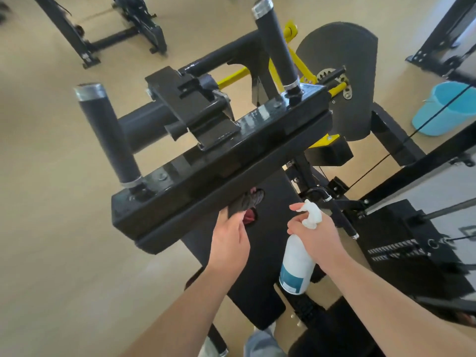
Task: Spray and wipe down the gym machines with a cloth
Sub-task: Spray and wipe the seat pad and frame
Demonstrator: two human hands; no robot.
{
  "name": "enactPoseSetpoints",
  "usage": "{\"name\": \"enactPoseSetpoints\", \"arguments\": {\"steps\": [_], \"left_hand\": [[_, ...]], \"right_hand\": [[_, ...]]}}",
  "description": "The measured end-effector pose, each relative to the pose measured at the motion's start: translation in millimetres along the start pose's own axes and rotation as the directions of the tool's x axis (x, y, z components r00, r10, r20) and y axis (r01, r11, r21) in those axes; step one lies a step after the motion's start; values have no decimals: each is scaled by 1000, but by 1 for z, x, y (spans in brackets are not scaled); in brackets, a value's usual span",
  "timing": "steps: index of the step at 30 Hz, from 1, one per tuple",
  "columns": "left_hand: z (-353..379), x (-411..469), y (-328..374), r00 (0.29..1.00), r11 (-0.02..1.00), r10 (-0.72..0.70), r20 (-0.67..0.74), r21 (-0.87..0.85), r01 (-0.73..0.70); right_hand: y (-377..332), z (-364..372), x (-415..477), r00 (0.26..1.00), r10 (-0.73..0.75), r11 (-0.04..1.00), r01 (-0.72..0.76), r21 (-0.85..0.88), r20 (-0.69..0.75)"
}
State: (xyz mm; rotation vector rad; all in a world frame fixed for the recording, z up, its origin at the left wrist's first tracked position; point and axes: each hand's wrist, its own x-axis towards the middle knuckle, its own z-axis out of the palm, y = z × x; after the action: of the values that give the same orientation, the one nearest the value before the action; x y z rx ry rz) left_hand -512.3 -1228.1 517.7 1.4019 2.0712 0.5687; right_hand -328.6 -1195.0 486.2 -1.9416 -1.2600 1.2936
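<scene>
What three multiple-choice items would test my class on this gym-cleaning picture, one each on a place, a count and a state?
1. Where is the blue bucket? A. on the floor at the right; B. on the seat pad; C. in a hand.
2. How many upright black handles rise from the machine's bar? A. one; B. two; C. four.
3. What is the right hand doing? A. hanging idle; B. gripping the spray bottle; C. pressing a cloth on the floor.

Answers: 1 A, it stands on the tan floor beside the machine; 2 B, one post stands near each end of the bar; 3 B, its fingers wrap the white bottle's neck and trigger.
</scene>
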Motion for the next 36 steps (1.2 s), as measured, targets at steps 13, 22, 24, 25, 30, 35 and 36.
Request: {"name": "enactPoseSetpoints", "arguments": {"steps": [13, 22, 24, 25, 30, 35, 36], "left_hand": [[-57, -52, -93, 943, 937, -242, -227, -307, 166], [-77, -71, -108, 954, 941, -239, -178, -285, 183], [-80, -74, -110, 966, 953, -197, -169, -263, 149], [-82, -76, -111, 972, 958, -169, -166, -260, 122], [-86, -87, -116, 993, 970, -63, -102, -241, 37], [-93, -99, -119, 995, 962, 102, -12, -254, -102], [-95, -104, -120, 990, 955, 143, 9, -264, -136]], "right_hand": [[-37, 70, -30, 977, -136, 985, 150, -80, 163], [-41, 88, -66, 964, -162, 979, 184, -88, 210], [-40, 88, -78, 963, -170, 976, 194, -97, 209], [-39, 89, -85, 964, -174, 975, 197, -102, 203], [-33, 91, -123, 979, -170, 977, 182, -107, 111], [-23, 98, -170, 993, -114, 987, 110, -116, -29], [-19, 100, -180, 994, -94, 991, 87, -106, -60]]}}
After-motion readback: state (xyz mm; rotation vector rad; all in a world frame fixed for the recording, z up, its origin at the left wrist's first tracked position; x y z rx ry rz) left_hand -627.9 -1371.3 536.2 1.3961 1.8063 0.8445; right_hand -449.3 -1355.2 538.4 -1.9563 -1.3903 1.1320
